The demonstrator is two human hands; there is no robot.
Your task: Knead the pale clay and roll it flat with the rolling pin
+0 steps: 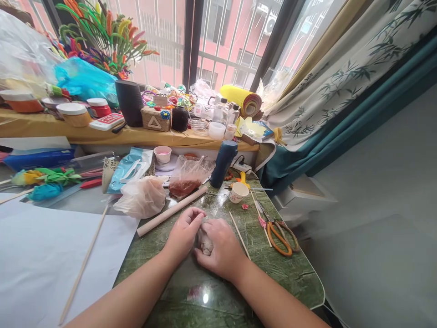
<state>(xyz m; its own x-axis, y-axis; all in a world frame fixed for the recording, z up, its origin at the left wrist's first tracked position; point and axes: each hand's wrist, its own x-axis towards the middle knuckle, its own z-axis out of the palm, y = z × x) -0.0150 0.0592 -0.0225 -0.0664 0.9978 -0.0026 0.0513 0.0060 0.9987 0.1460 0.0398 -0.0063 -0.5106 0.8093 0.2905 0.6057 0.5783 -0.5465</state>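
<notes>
Forearms [133, 291]: bare, extended from the lower edge over the green marbled tabletop; its glossy surface is marked by a pinkish smear between them.
Right hand [223, 246]: curled, its grip closed around the pale, rough-surfaced lump [206, 244], which is held just above or against the table [290, 278]; which of the two cannot be told.
Left hand [180, 232]: brought up beside the right, thumb and forefinger drawn together near its knuckles; whether anything is pinched there cannot be told.
Lump: partly hidden by the right fingers, its surface creased and uneven. Hand-working of a soft mass, by pressing or pinching, is judged to be in hand.
Next move: if a smoother surface is wanted, steady, even pressure would be called for, with the cracks supported so that no crumbs are shed.
Rolling rod: a long, smooth, pale cylinder [172, 212], laid diagonally beyond the left hand, touched by neither hand.
Thin stick: a short, pale wooden stick [240, 234], laid just beside the right hand.
Cup: a small, white paper cup [239, 193], stood upright beyond the hands.
Scissors: orange-handled metal scissors [280, 241], laid farther right.
</notes>
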